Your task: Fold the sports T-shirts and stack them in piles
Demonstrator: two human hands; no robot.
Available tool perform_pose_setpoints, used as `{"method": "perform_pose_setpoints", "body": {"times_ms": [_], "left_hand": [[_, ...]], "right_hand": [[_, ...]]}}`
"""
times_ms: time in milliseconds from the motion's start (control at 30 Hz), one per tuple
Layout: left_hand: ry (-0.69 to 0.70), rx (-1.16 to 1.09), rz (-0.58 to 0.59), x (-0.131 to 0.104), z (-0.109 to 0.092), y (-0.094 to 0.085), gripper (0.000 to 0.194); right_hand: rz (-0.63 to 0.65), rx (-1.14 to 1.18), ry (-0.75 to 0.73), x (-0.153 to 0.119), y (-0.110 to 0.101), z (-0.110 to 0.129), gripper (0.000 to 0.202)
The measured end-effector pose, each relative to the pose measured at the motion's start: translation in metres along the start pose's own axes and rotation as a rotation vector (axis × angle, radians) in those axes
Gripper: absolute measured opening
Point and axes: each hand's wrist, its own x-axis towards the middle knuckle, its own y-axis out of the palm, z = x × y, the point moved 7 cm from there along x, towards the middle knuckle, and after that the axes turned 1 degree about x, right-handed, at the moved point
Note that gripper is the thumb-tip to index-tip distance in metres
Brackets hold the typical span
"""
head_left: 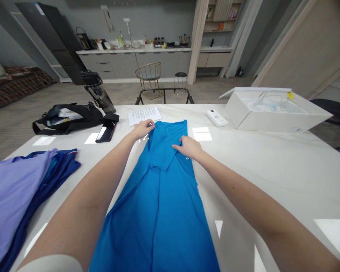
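A bright blue T-shirt (172, 204) lies lengthwise on the white table, with its sides folded inward and a sleeve (163, 151) laid over the upper part. At its far left corner, my left hand (144, 129) pinches the fabric edge between thumb and fingers. My right hand (189, 146) rests on the shirt's upper right side, thumb and forefinger apart against the cloth; its other fingers are partly hidden. Small white lettering (188, 158) shows just below that hand. The shirt's near end runs out of the bottom of the view.
Folded purple (14, 189) and navy garments (65, 162) lie at the left. Behind them are a phone (106, 131), a black bag (70, 117) and a bottle (100, 94). A printed sheet (144, 115), a white device (217, 118) and an open white box (274, 113) stand along the far side.
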Motion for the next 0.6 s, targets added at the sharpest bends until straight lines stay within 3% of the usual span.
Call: {"method": "perform_pose_setpoints", "body": {"times_ms": [167,267,433,600], "left_hand": [[-0.08,0.168,0.113,0.003,0.014,0.005,0.036],[-0.104,0.272,0.114,-0.001,0.027,0.005,0.037],[-0.096,0.19,0.001,-0.005,0.029,-0.005,0.035],[-0.062,0.007,-0.206,0.018,0.004,-0.031,0.028]], "right_hand": [[0.086,0.017,0.053,0.002,0.006,-0.006,0.027],[0.052,0.102,0.027,0.003,0.007,-0.007,0.017],[-0.104,0.232,-0.021,0.005,-0.007,-0.011,0.015],[-0.323,0.344,-0.025,0.027,-0.045,-0.024,0.018]]}}
